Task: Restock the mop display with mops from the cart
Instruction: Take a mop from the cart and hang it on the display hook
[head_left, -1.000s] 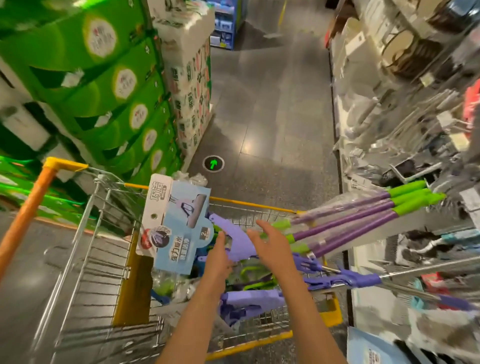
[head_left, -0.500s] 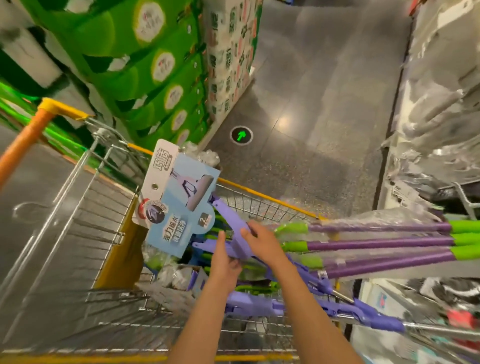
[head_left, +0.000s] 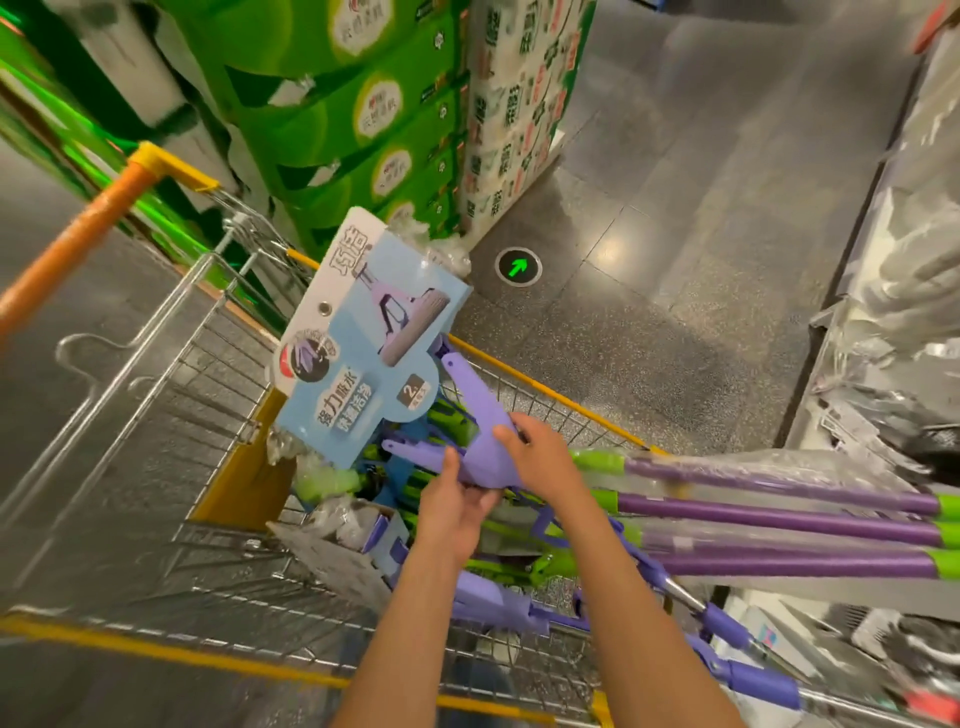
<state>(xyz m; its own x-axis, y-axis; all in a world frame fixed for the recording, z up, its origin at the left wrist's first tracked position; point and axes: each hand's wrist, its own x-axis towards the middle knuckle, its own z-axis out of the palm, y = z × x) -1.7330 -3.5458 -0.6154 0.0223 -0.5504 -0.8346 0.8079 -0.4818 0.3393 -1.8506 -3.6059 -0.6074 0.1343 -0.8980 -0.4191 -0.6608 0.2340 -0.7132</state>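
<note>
**Both hands on a purple mop in the cart**

Inside the wire shopping cart with yellow trim (head_left: 171, 374), the left hand (head_left: 457, 506) gripped the lilac plastic wringer frame of a boxed sponge mop (head_left: 470, 441) from below, while the right hand (head_left: 540, 457) curled over it from above. Its blue card sleeve (head_left: 363, 353) stood above the cart's rim. Purple-and-green mop handles (head_left: 779, 525) jutted over the cart's right side. The step appeared to be lifting out; next, the mop likely needed raising clear of the tangled neighbours.
</note>
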